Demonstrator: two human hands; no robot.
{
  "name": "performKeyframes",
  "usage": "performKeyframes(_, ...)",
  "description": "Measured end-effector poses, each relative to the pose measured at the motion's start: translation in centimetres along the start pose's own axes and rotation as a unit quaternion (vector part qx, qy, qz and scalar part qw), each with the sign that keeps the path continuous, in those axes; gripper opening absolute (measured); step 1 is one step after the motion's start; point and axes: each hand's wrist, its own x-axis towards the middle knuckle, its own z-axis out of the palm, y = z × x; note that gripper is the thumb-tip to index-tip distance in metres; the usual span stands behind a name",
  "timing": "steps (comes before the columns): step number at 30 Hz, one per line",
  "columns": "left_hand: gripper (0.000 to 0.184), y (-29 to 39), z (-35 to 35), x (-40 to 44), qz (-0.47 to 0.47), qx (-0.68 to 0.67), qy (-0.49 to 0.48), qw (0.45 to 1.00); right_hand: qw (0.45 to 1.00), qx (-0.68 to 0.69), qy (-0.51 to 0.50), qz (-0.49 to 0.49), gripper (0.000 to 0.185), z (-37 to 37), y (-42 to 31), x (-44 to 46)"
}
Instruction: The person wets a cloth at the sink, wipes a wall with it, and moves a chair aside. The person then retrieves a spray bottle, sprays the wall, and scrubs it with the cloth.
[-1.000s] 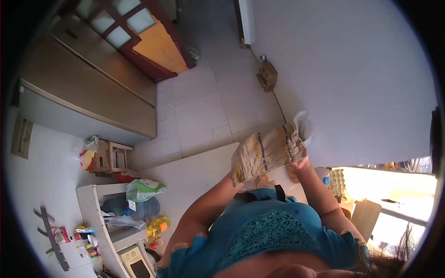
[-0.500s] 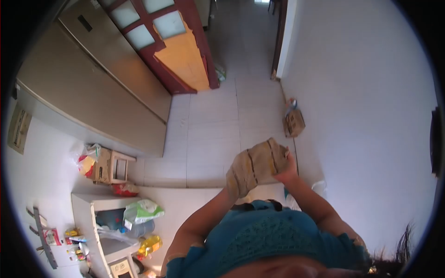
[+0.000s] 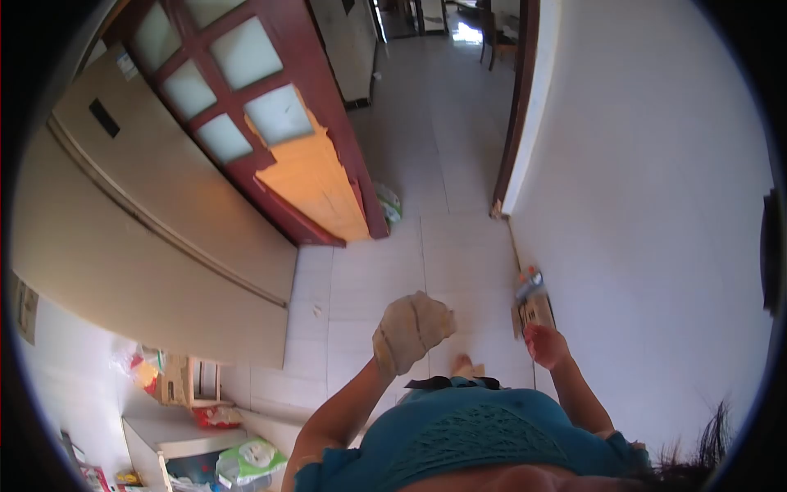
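Observation:
A tan cloth mitt with dark stripes [image 3: 416, 324] covers my left hand [image 3: 402, 336] down to the wrist. The hand's fingers are hidden inside it, so their pose does not show. Off to the right, apart from the mitt, my right hand [image 3: 548, 346] is raised with its fingers loosely bent and somewhat apart. I see nothing held in it. In the view it overlaps the lower edge of a small cardboard box [image 3: 537, 312] on the floor by the wall.
Tall beige cabinet doors [image 3: 164, 221] stand on the left. A dark red door [image 3: 340, 148] with glass panes and torn covering stands open beside a doorway. A shelf unit [image 3: 184, 447] with a green-and-white bag [image 3: 250, 459] is at lower left. A white wall [image 3: 648, 213] runs along the right.
My right hand has let go of the mitt and moved right. My left hand, still covered, has shifted left. The view has tilted up, with more of the doorway showing.

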Motion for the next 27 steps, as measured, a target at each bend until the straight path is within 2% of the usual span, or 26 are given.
performKeyframes(1, 0.017, -2.2, 0.4, 2.1, 0.048, 0.168, 0.025, 0.984, 1.0, 0.011, -0.001, 0.004, 0.025, 0.6, -1.9, 2.7)
performKeyframes(2, 0.019, -4.3, 0.6, 4.4, 0.086, 0.332, 0.066, 0.937, 1.0, -0.01, 0.013, 0.006, 0.026, 1.2, -3.5, 5.5)
performKeyframes(3, 0.021, -5.3, 0.2, 6.3, 0.07, 0.373, 0.044, 0.924, 0.999, -0.05, 0.002, -0.001, 0.028, 1.3, -4.8, 8.8)
performKeyframes(5, 0.024, -7.3, -1.2, 10.3, 0.013, 0.317, -0.018, 0.948, 0.991, -0.123, -0.039, 0.015, 0.03, 5.4, -7.1, 13.7)
performKeyframes(6, 0.026, -8.6, -1.8, 12.3, -0.018, 0.262, -0.037, 0.964, 0.981, -0.193, -0.022, 0.019, 0.03, 8.5, -8.1, 16.0)
performKeyframes(8, 0.022, -12.2, -2.1, 15.9, -0.033, 0.14, -0.004, 0.99, 0.97, -0.236, -0.032, 0.048, 0.029, 14.4, -10.6, 21.2)
performKeyframes(9, 0.019, -13.5, -2.5, 17.7, -0.029, 0.133, 0.033, 0.99, 0.964, -0.256, -0.038, 0.061, 0.029, 16.8, -11.9, 23.9)
performKeyframes(10, 0.017, -14.9, -3.0, 20.0, -0.023, 0.126, 0.072, 0.989, 0.961, -0.266, -0.046, 0.061, 0.028, 18.6, -13.4, 27.3)
performKeyframes(12, 0.014, -17.6, -5.2, 25.3, -0.005, 0.109, 0.04, 0.993, 0.957, -0.279, -0.054, 0.061, 0.027, 20.2, -15.5, 34.7)
performKeyframes(14, 0.01, -22.5, -4.9, 28.7, 0.006, 0.055, 0.01, 0.998, 0.968, -0.248, -0.021, 0.044, 0.026, 20.4, -16.7, 39.9)
performKeyframes(15, 0.007, -26.7, -3.0, 31.5, 0.012, 0.018, 0.027, 0.999, 0.968, -0.25, -0.01, 0.022, 0.025, 21.9, -19.8, 42.8)
performKeyframes(17, 0.005, -31.3, -2.2, 35.9, 0.013, 0.022, 0.013, 1.0, 0.975, -0.214, 0.044, 0.049, 0.024, 22.7, -22.1, 45.1)
performKeyframes(18, 0.005, -33.0, -3.0, 39.2, 0.025, 0.078, -0.004, 0.997, 0.974, -0.213, 0.062, 0.053, 0.024, 23.6, -23.8, 46.2)
performKeyframes(21, 0.009, -38.6, -2.3, 47.1, 0.05, -0.119, 0.039, 0.991, 0.97, -0.222, 0.094, 0.033, 0.029, 26.1, -29.7, 49.9)
performKeyframes(22, 0.009, -41.5, -0.1, 49.6, 0.055, -0.376, 0.079, 0.922, 0.97, -0.224, 0.093, 0.021, 0.03, 26.9, -31.4, 51.0)
performKeyframes(24, 0.008, -45.8, 2.8, 54.4, 0.027, -0.484, 0.084, 0.871, 0.973, -0.217, 0.081, 0.01, 0.032, 27.3, -34.8, 54.7)
performKeyframes(25, 0.008, -45.7, 1.6, 56.7, 0.007, -0.348, 0.057, 0.936, 0.976, -0.209, 0.069, 0.01, 0.033, 26.7, -36.0, 56.9)
performKeyframes(27, 0.007, -46.9, 0.4, 62.4, -0.01, -0.245, 0.04, 0.969, 0.978, -0.203, 0.032, 0.022, 0.036, 26.5, -40.2, 63.0)
